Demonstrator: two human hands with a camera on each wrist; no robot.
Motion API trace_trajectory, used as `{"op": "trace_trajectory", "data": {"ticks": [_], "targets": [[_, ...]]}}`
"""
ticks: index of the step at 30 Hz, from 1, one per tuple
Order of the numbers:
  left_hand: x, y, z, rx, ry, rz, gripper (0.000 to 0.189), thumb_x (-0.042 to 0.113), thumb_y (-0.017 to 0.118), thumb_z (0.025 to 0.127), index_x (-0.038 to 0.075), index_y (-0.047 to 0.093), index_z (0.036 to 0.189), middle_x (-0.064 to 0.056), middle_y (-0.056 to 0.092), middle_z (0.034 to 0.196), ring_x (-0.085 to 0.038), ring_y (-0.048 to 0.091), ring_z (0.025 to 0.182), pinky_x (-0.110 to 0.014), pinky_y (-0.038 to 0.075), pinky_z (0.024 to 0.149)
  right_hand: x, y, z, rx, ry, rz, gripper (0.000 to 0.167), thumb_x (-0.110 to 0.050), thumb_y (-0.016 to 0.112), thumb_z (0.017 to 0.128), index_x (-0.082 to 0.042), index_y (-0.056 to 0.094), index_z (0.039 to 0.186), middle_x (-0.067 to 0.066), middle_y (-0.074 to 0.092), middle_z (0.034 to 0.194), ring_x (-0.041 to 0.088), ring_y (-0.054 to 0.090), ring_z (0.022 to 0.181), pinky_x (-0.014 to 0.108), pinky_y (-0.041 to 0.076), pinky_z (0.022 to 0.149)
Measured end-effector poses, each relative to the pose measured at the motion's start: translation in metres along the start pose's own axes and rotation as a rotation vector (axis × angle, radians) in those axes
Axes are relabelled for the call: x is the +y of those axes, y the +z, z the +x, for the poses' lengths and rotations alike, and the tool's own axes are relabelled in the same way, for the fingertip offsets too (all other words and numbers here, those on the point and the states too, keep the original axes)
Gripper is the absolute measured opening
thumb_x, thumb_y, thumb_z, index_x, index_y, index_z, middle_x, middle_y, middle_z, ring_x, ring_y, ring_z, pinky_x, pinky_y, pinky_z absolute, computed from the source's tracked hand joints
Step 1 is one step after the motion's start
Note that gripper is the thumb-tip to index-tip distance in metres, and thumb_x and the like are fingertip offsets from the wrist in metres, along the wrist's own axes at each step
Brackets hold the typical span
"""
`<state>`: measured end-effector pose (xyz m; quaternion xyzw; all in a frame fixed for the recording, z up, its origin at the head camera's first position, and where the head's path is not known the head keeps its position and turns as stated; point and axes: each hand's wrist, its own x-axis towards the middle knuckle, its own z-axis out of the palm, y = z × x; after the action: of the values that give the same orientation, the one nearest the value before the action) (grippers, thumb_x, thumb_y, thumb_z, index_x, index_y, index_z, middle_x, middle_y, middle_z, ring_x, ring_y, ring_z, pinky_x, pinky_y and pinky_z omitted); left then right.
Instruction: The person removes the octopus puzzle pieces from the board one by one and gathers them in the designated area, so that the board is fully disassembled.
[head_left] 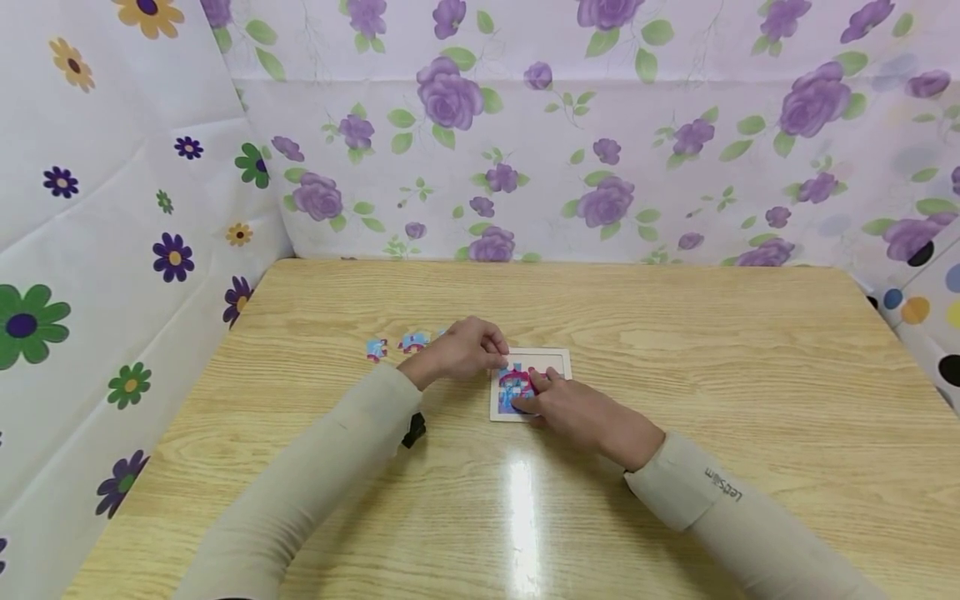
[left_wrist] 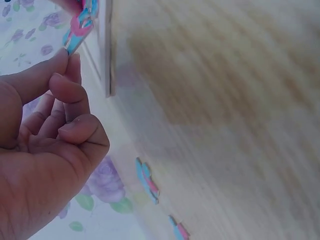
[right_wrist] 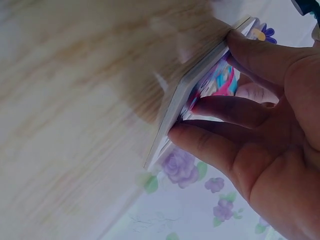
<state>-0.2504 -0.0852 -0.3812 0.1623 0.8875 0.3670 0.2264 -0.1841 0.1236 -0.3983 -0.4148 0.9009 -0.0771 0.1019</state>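
Left hand [head_left: 467,348] tight on jigsaw piece [left_wrist: 76,41]; right hand [head_left: 581,410], fingers apart, on tray [head_left: 542,360] edge — wide table [head_left: 750,358] rightward

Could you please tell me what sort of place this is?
Probably an indoor tabletop workspace, screened off with printed sheets. A wood-grain table holds a jigsaw tray; behind it hangs a purple-rose sheet, and at the left a daisy-print sheet.

In the head view, part of the puzzle frame [head_left: 567,363] lies hidden beneath the right hand [head_left: 581,411], and the left hand [head_left: 465,348] partly covers a loose piece [head_left: 443,332] beside it. In the left-wrist view, the frame beyond that hand's fingertips runs off the top edge.
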Motion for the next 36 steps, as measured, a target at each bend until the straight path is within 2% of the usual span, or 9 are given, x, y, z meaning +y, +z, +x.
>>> {"op": "trace_trajectory", "data": {"ticks": [7, 13, 23, 30, 36], "targets": [[-0.002, -0.006, 0.0, 0.012, -0.012, -0.028, 0.008, 0.011, 0.072, 0.094, 0.006, 0.067, 0.098, -0.005, 0.067, 0.088, -0.022, 0.062, 0.082, -0.026, 0.048, 0.068, -0.001, -0.002, 0.001, -0.019, 0.005, -0.017, 0.033, -0.015, 0.061, 0.101, -0.009, 0.065, 0.133, 0.036, 0.047, 0.139, 0.057, 0.048, 0.123, 0.056, 0.05, 0.091], [-0.006, -0.012, -0.006, 0.02, -0.017, -0.035, 0.008, 0.012, 0.07, 0.095, 0.006, 0.068, 0.099, -0.006, 0.069, 0.091, -0.025, 0.064, 0.086, -0.028, 0.049, 0.07, 0.0, -0.001, -0.001, -0.007, 0.003, -0.024, 0.033, -0.016, 0.063, 0.099, -0.01, 0.066, 0.132, 0.035, 0.048, 0.138, 0.055, 0.05, 0.123, 0.054, 0.051, 0.09], [-0.023, -0.029, -0.025, 0.043, -0.036, -0.073, 0.013, 0.014, 0.069, 0.096, 0.003, 0.069, 0.102, -0.011, 0.07, 0.096, -0.03, 0.065, 0.092, -0.031, 0.05, 0.075, 0.001, 0.0, -0.001, 0.005, 0.0, -0.015, 0.032, -0.014, 0.062, 0.1, -0.009, 0.067, 0.132, 0.034, 0.049, 0.138, 0.055, 0.049, 0.123, 0.055, 0.051, 0.091], [-0.035, -0.04, -0.039, 0.049, -0.048, -0.097, 0.014, 0.012, 0.067, 0.097, 0.0, 0.072, 0.104, -0.01, 0.07, 0.1, -0.029, 0.065, 0.097, -0.038, 0.052, 0.084, 0.0, 0.0, -0.003, 0.01, 0.005, -0.005, 0.032, -0.012, 0.061, 0.1, -0.008, 0.067, 0.131, 0.034, 0.049, 0.138, 0.055, 0.049, 0.124, 0.057, 0.05, 0.091], [-0.047, -0.048, -0.047, 0.075, -0.055, -0.093, 0.015, 0.012, 0.067, 0.097, 0.0, 0.073, 0.104, -0.011, 0.07, 0.107, -0.024, 0.065, 0.094, -0.038, 0.053, 0.082, 0.0, 0.0, -0.002, 0.03, -0.014, -0.019, 0.031, -0.013, 0.063, 0.099, -0.008, 0.068, 0.129, 0.035, 0.05, 0.137, 0.055, 0.051, 0.122, 0.056, 0.051, 0.089]]}}
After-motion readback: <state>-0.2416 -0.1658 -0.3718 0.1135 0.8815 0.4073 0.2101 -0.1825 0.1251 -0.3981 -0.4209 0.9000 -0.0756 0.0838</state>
